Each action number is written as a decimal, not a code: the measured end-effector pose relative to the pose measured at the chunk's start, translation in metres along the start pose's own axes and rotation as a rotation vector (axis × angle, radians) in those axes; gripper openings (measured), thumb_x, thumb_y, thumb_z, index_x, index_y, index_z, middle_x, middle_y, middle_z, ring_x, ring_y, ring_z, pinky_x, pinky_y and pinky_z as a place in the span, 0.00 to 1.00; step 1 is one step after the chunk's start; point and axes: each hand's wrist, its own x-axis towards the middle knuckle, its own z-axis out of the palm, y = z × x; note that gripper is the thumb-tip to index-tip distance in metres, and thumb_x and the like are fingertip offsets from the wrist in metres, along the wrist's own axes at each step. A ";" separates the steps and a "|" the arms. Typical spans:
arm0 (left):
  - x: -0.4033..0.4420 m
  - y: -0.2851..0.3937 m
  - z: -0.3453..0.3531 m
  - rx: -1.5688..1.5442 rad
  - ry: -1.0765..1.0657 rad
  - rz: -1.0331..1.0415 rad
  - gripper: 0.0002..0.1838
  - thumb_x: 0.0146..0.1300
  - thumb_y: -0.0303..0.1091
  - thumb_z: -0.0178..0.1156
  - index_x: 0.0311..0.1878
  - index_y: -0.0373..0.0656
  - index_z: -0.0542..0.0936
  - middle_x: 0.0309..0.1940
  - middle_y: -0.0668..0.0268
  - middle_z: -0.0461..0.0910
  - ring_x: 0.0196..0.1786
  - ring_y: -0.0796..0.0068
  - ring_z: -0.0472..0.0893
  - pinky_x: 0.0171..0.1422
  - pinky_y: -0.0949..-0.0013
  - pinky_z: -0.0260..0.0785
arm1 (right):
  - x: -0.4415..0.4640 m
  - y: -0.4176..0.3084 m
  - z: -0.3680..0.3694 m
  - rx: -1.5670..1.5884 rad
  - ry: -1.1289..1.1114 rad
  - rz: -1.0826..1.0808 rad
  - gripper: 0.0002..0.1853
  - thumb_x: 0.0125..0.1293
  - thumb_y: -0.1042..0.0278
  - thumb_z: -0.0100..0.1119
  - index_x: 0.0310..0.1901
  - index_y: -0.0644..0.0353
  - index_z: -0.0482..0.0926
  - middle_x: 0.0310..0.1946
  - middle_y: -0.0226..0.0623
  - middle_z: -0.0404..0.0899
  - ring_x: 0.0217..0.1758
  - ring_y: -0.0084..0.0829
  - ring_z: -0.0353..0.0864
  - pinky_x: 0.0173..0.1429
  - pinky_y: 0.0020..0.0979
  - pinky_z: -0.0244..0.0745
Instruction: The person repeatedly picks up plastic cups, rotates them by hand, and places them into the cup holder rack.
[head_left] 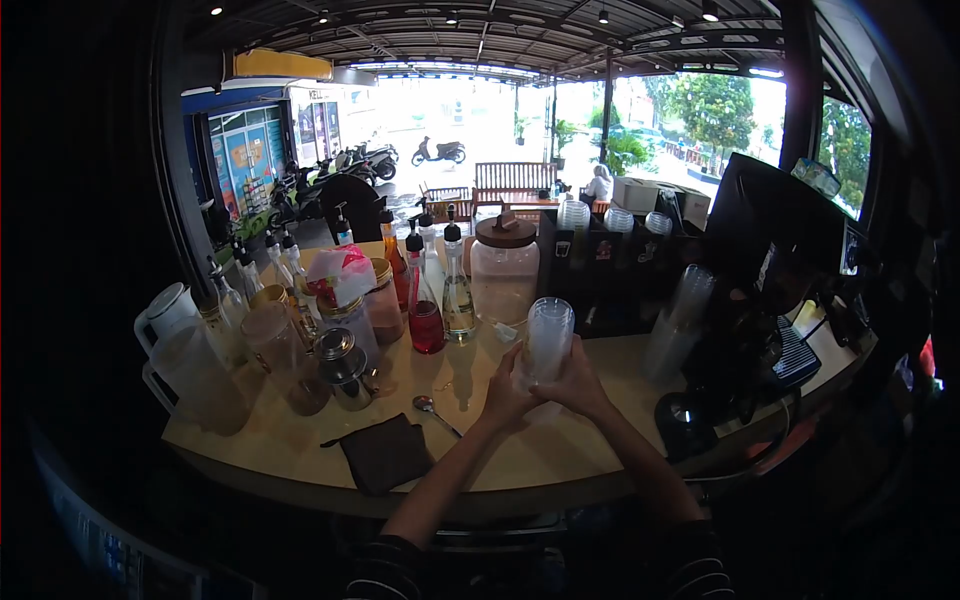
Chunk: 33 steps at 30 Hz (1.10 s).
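Above the counter, a stack of clear plastic cups (550, 335) is held between both my hands. My left hand (508, 390) wraps its left side, and my right hand (572, 385) grips the right side and the base. Behind the cups stands a large glass jar with a brown lid (504, 275). Left of my hands are a pump bottle of red syrup (427, 325) and one of pale yellow syrup (459, 300). A spoon (432, 412) lies on the counter by my left forearm, and a dark folded cloth (382, 455) is further left.
Plastic pitchers (200, 380), a metal pot (342, 365) and several jars and bottles crowd the counter's left side. To the right are another cup stack (682, 325), a black cup holder (600, 255) and a dark machine (750, 300). The counter's front edge (420, 497) runs below my arms.
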 end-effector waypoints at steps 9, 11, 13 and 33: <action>-0.005 0.011 0.002 -0.025 0.024 -0.089 0.58 0.34 0.44 0.76 0.69 0.42 0.54 0.60 0.50 0.68 0.64 0.58 0.67 0.66 0.59 0.62 | -0.003 0.019 0.009 -0.113 0.119 -0.119 0.47 0.32 0.69 0.74 0.58 0.66 0.59 0.51 0.44 0.69 0.57 0.36 0.70 0.60 0.34 0.67; -0.004 0.009 0.001 -0.023 0.020 -0.086 0.58 0.34 0.44 0.76 0.69 0.42 0.52 0.60 0.50 0.68 0.65 0.58 0.67 0.66 0.59 0.62 | -0.003 0.019 0.012 -0.075 0.129 -0.120 0.47 0.33 0.70 0.74 0.58 0.66 0.59 0.51 0.44 0.68 0.57 0.35 0.71 0.61 0.34 0.67; -0.003 0.010 0.000 -0.022 0.012 -0.079 0.59 0.35 0.43 0.76 0.69 0.42 0.51 0.60 0.50 0.67 0.65 0.58 0.66 0.66 0.59 0.61 | -0.003 0.020 0.013 -0.038 0.144 -0.121 0.47 0.33 0.70 0.74 0.58 0.66 0.59 0.52 0.44 0.68 0.57 0.35 0.71 0.61 0.34 0.67; -0.012 0.030 -0.048 -0.600 0.244 0.136 0.57 0.45 0.54 0.72 0.69 0.40 0.46 0.64 0.53 0.57 0.67 0.57 0.60 0.69 0.59 0.57 | 0.022 -0.076 -0.006 -0.458 0.142 -0.599 0.45 0.40 0.73 0.68 0.64 0.56 0.58 0.61 0.45 0.56 0.68 0.49 0.54 0.70 0.49 0.52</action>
